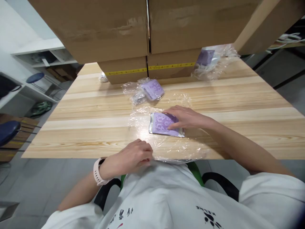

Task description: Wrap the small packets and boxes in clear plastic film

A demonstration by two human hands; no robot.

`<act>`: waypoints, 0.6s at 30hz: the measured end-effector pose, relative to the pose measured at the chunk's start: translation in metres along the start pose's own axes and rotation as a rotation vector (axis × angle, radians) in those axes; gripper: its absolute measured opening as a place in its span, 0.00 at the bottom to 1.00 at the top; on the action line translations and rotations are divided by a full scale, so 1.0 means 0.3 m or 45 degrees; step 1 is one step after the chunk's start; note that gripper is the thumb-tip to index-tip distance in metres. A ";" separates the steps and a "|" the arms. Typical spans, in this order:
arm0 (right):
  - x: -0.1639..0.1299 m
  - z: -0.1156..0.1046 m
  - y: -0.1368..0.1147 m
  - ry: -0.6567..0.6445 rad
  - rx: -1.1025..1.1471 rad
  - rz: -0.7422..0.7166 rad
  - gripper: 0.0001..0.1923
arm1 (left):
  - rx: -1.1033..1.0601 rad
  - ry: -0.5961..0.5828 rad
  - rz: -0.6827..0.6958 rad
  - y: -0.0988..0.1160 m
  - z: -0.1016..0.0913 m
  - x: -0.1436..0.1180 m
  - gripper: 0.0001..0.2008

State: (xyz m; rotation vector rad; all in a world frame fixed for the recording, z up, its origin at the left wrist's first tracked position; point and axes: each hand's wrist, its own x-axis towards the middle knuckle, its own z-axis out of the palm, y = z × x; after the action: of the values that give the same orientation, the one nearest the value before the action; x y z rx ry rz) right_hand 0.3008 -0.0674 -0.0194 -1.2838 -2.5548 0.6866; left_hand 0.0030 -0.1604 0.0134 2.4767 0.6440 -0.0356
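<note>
A flat purple packet [163, 124] with a pale pattern and silvery edges lies on a sheet of clear plastic film [140, 119]. My right hand [182, 117] holds the packet at its right part, thumb on the face and fingers over the far edge. At the table's front edge, my left hand [137, 156] is closed with curled fingers at the film's near edge. Its fingertips are partly hidden, but the film runs up to them. Beyond the packet sits another purple packet [152, 89] with crumpled clear plastic around it.
Large cardboard boxes [124, 70] with yellow tape stand stacked at the back of the wooden table [83, 127]. At the back right lies a purple packet [205, 57] among crumpled clear plastic [211, 73]. A blue stool [9, 132] stands left of the table.
</note>
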 end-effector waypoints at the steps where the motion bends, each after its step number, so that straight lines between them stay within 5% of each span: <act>1: 0.014 0.005 -0.001 -0.023 0.000 -0.003 0.36 | -0.015 0.016 -0.041 -0.003 0.009 -0.007 0.05; 5: 0.033 -0.004 -0.020 -0.031 0.038 0.003 0.42 | -0.081 0.180 -0.154 -0.028 0.038 -0.035 0.08; 10: 0.029 -0.027 -0.044 -0.151 0.035 0.034 0.22 | 0.088 0.334 -0.116 -0.066 0.072 -0.037 0.13; 13: -0.003 -0.015 -0.052 -0.053 0.078 -0.062 0.20 | 0.087 0.355 -0.124 -0.080 0.085 -0.036 0.04; 18: -0.093 0.017 -0.072 0.223 0.181 -0.259 0.20 | -0.050 0.392 -0.148 -0.089 0.087 -0.046 0.08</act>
State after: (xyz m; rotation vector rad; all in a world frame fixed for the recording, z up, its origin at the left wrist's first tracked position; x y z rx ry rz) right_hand 0.3003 -0.1023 -0.0126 -0.9776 -2.4042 0.6683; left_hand -0.0183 -0.1612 -0.0202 2.4247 0.9073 0.3167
